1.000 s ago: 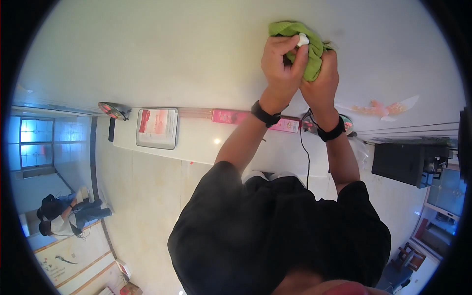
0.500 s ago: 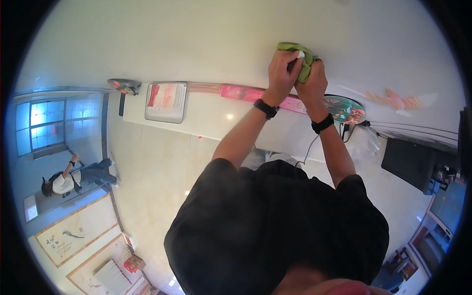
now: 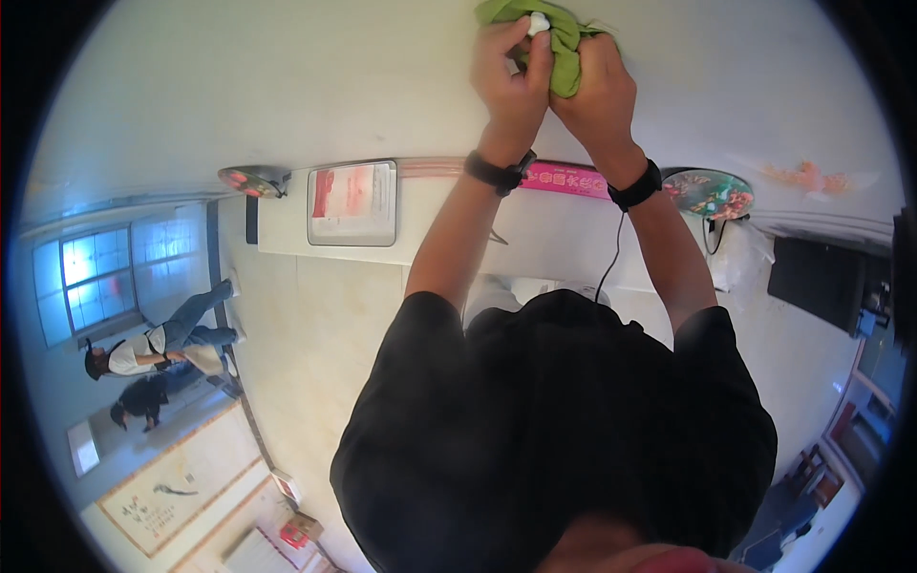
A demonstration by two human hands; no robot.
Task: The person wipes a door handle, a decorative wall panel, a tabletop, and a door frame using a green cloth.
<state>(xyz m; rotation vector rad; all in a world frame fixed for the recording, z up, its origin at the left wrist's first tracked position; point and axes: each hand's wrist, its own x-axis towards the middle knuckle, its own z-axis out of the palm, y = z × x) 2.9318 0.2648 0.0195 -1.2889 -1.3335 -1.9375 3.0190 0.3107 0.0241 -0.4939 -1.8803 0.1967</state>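
Note:
A crumpled green cloth (image 3: pixel 565 55) is pressed against the pale white surface (image 3: pixel 287 86) at the top of the view. My left hand (image 3: pixel 508 67) grips its left side, and a small white object (image 3: pixel 539 21) shows at the fingertips. My right hand (image 3: pixel 600 84) is closed around the cloth's right side, touching the left hand. Each wrist carries a black band. My black shirt fills the lower middle of the picture.
Below the hands runs a white ledge with a framed red-and-white sheet (image 3: pixel 351 202), a pink strip (image 3: pixel 565 180), a round patterned disc (image 3: pixel 709 193) and a thin black cable (image 3: pixel 611 253). A black box (image 3: pixel 826 282) sits right. Two people (image 3: pixel 153 351) are far left.
Both hands, still bunched on the green cloth, have shifted up toward the top edge. The people at far left have changed position.

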